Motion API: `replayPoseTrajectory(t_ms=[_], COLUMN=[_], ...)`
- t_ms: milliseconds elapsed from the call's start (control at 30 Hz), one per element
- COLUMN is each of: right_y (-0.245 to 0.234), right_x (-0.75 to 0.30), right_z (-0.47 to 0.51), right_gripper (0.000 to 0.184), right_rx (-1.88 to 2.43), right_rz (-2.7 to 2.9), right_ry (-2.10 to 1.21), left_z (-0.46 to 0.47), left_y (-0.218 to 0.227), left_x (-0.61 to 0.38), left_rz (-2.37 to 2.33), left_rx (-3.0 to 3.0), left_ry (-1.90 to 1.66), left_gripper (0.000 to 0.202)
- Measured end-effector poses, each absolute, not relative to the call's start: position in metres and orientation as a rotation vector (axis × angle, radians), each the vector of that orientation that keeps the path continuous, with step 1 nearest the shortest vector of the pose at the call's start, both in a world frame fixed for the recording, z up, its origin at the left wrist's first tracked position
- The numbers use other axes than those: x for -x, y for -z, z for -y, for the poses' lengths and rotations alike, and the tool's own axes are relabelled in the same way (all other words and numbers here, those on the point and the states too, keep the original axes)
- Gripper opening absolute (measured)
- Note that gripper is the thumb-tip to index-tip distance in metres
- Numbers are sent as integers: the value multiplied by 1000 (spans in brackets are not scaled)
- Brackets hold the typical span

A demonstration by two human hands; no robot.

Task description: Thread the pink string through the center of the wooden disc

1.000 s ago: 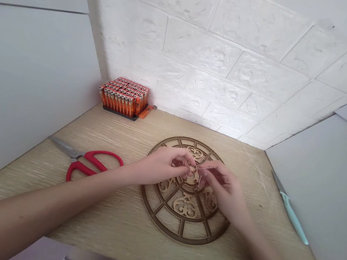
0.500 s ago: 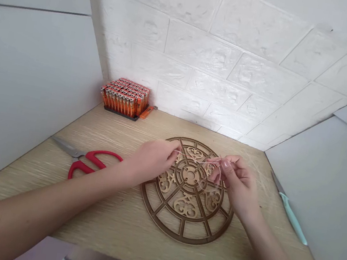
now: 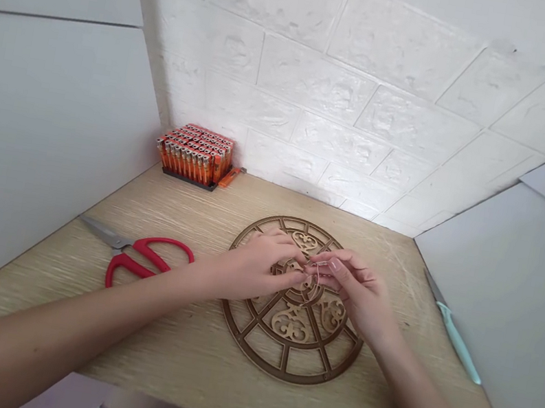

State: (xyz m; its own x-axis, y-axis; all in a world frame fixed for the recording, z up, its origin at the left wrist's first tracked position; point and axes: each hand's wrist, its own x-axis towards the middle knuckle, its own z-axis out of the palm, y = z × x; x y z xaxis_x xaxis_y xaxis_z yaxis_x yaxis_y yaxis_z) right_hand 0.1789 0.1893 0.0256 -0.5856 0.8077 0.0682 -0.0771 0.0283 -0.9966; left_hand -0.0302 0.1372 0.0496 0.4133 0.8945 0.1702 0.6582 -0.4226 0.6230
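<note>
Both hands meet above a round openwork wooden disc (image 3: 283,376) with spokes and scroll cutouts, which lies flat on the table. My right hand (image 3: 360,288) pinches a thin pale string (image 3: 317,285), whose loose loop hangs below the fingertips. My left hand (image 3: 267,262) comes in from the left, its thumb and index fingertips closed at the same string close to the right fingertips. The hands cover the disc's centre in part. Beside my left forearm lie red-handled scissors (image 3: 138,255), the lower handle partly hidden by the arm.
A black tray packed with orange lighters (image 3: 194,155) stands at the back left, a single orange lighter (image 3: 232,176) beside it. A knife with a mint-green handle (image 3: 458,343) lies along the right panel. White brick-pattern wall (image 3: 318,86) closes off the back.
My left hand has moved right, up to my right hand. The string stretched between them is now gathered in a slack loop. My right hand has shifted slightly left.
</note>
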Motion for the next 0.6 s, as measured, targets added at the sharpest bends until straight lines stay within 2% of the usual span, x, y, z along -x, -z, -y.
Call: replayPoseTrajectory(t_ms=[233,600], right_y=[-26,-24], right_x=[-177,-182], right_z=[-187,-193], right_gripper=[18,17], right_rx=[748,781], right_rz=[1596,1626], right_ry=[-1720,-1518], left_z=[-138,-139], left_y=[-44,-53], left_x=[30,31], left_rz=[-1171,-1233], left_rx=[-1921,-1941], left_ry=[-731,-628], left_gripper=[32,25])
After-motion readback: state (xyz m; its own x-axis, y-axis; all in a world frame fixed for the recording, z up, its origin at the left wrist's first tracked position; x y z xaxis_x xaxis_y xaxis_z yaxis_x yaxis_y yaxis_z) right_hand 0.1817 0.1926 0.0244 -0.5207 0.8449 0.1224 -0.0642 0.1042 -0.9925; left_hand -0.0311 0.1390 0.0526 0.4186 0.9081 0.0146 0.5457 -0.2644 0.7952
